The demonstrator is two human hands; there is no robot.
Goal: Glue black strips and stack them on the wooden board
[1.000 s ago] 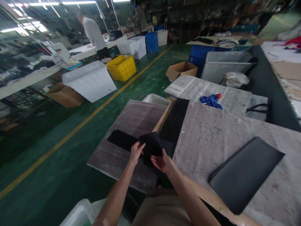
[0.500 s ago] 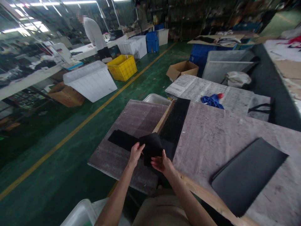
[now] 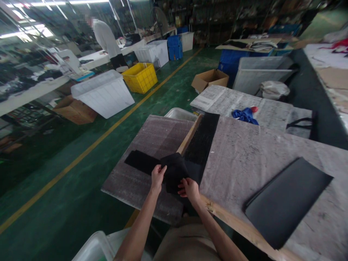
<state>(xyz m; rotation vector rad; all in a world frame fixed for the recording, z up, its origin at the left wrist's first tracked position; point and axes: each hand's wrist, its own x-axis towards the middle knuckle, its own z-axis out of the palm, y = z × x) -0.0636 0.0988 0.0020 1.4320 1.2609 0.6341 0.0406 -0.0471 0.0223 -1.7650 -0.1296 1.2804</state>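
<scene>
Between my hands is a black sheet of fabric-like material (image 3: 175, 168), partly bent over. My left hand (image 3: 158, 176) pinches its left edge between thumb and fingers. At its lower right edge, my right hand (image 3: 188, 188) has its thumb and index finger closed on the same sheet, the other fingers curled below. Black strips (image 3: 141, 162) lie to the left of my left hand on a grey-brown board. Behind the held sheet, a long black strip (image 3: 203, 136) runs beside a wooden bar (image 3: 190, 134). A stack of black sheets (image 3: 289, 203) rests at the right.
A worn table surface (image 3: 233, 159) spreads to the right, with a blue cloth (image 3: 244, 116) farther back. A white tub (image 3: 94, 248) stands low on the left. Beyond are a cardboard box (image 3: 210, 79), a yellow crate (image 3: 140, 78) and a person (image 3: 107, 40) at a bench.
My right hand's thumb and index finger have closed onto the sheet's edge; before, its thumb was raised and its fingers were spread. My left hand keeps its pinch almost in place.
</scene>
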